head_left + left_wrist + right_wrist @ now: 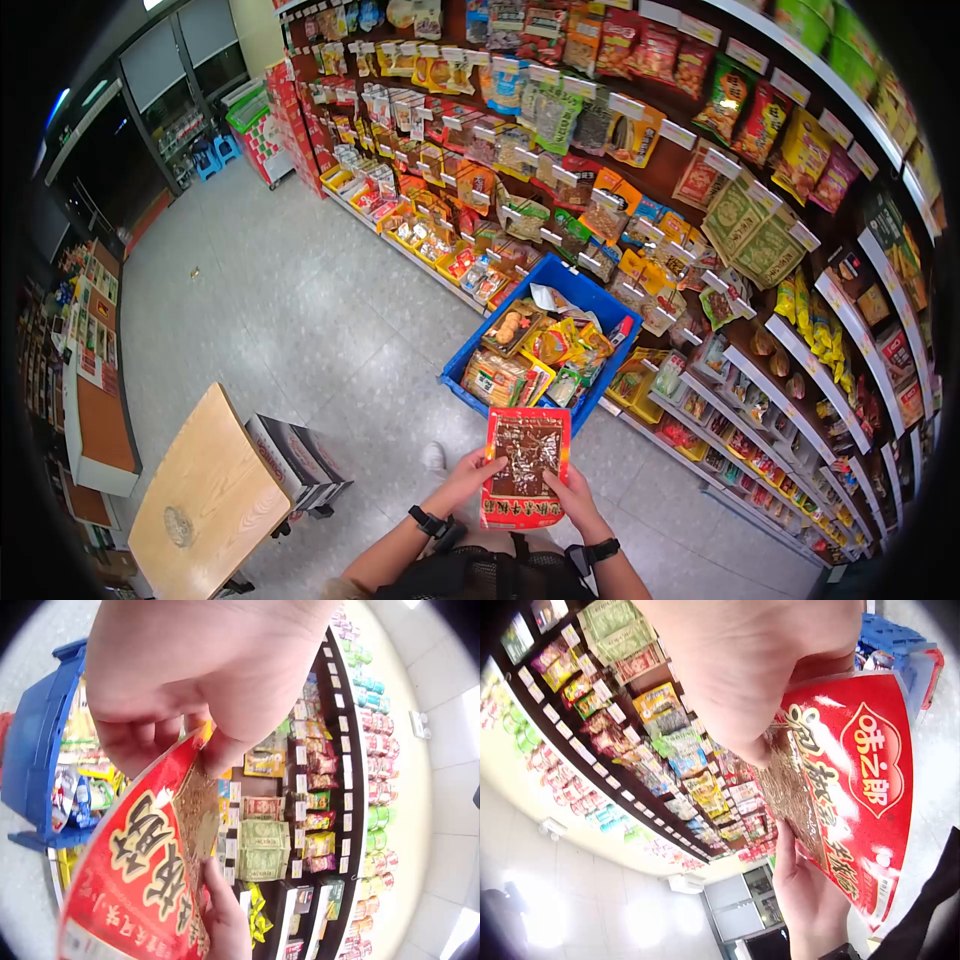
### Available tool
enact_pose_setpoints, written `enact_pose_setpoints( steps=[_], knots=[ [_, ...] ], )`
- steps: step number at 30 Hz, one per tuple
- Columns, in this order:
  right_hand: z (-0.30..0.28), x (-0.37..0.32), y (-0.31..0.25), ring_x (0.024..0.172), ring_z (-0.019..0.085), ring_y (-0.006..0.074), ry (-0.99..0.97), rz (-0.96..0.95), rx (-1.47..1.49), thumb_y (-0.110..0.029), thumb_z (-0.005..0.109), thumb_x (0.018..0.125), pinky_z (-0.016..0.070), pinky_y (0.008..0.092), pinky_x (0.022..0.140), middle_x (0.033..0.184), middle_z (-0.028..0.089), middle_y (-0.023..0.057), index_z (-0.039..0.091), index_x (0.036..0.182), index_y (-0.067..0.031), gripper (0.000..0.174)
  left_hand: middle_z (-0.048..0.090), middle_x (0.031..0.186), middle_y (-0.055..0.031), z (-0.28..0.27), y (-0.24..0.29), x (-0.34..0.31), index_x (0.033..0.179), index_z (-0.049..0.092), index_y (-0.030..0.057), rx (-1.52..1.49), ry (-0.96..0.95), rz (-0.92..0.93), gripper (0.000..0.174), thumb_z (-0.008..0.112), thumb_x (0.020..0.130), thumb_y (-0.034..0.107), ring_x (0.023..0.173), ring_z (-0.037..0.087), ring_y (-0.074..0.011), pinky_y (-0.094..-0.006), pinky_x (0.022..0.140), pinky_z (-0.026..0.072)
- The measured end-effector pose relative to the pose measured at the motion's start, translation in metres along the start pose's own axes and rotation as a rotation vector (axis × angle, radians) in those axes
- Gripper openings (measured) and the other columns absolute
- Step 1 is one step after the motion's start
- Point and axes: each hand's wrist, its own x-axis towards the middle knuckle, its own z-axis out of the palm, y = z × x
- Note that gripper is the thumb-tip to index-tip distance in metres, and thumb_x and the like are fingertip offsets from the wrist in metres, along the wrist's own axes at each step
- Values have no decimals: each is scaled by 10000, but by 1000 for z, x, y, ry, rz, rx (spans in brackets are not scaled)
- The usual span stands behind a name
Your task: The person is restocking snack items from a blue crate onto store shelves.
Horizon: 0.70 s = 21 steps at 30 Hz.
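Beside the shelves [820,383], the crate [34,742] is set just beyond the red pack [528,465], its near rim partly hidden by the pack's far end. The pack's long axis is pointed roughly toward the crate. Between left hand [465,480] and right hand [578,497], neither nearer, it is held: one edge is pinched by each grip.

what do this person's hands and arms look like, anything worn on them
The left hand and right hand wear no gloves. The person has a black left wrist strap and a black right wrist strap; no sleeve reaches either.
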Motion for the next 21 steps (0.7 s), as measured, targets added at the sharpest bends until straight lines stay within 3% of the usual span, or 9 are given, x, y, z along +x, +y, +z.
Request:
enact_pose_setpoints(
  steps=[2,4,6,7,8,10,13,16,21],
  knots=[
    [33,29,12,1018,598,107,-87,-51,-65,-116,600,959,495,278,883,1155,642,33,539,1280,-8,344,678,982,2,-48,23,-2,1163,622,20,112,-3,62,285,630,948,207,832,595,-60,-258,765,502],
    [68,60,18,1014,587,94,-82,-80,-125,-118,602,958,486,273,883,1150,643,31,544,1272,-3,339,689,934,-36,-104,84,-25,1055,667,25,902,195,64,226,671,903,193,845,620,-118,-285,764,502],
    [109,101,14,994,577,81,-59,-157,-299,-122,608,953,477,272,878,1130,650,18,562,1259,1,333,674,848,-76,-157,186,-69,969,651,21,705,247,407,181,680,878,175,818,641,-159,-305,741,505],
    [128,117,16,982,584,89,-37,-123,-291,-127,607,950,479,276,875,1112,657,13,586,1232,-5,308,663,807,-95,-165,255,-127,925,638,3,611,308,420,313,747,818,276,814,653,-200,-306,720,504],
    [148,140,21,954,591,92,4,-88,-225,-129,615,938,481,274,852,1063,670,16,608,1189,0,282,661,805,-110,-207,300,-180,856,638,-26,731,86,525,339,751,788,286,811,652,-203,-304,712,497],
    [186,178,27,861,608,100,89,-9,-312,-147,626,920,487,277,782,977,684,20,636,1118,-7,243,663,813,-110,-260,361,-235,869,639,-18,601,-354,922,333,748,792,288,812,653,-205,-306,711,498],
    [263,213,-14,933,633,113,78,65,-272,-152,608,932,496,279,839,1051,680,36,615,1161,-11,270,666,826,-111,-299,392,-236,888,640,-4,340,-673,1156,326,744,798,291,815,655,-208,-309,710,499],
    [318,236,-36,935,647,122,37,20,-108,-144,604,937,508,281,839,1047,685,42,610,1167,-14,265,669,839,-111,-339,406,-212,907,641,9,222,-725,1177,319,739,805,294,817,656,-210,-312,708,500],
    [359,266,-42,937,648,119,63,16,-74,-138,604,939,512,278,838,1065,684,43,608,1179,-16,269,673,860,-112,-397,426,-164,938,643,30,98,-768,1144,309,732,815,299,822,659,-215,-317,706,501]
  ],
)
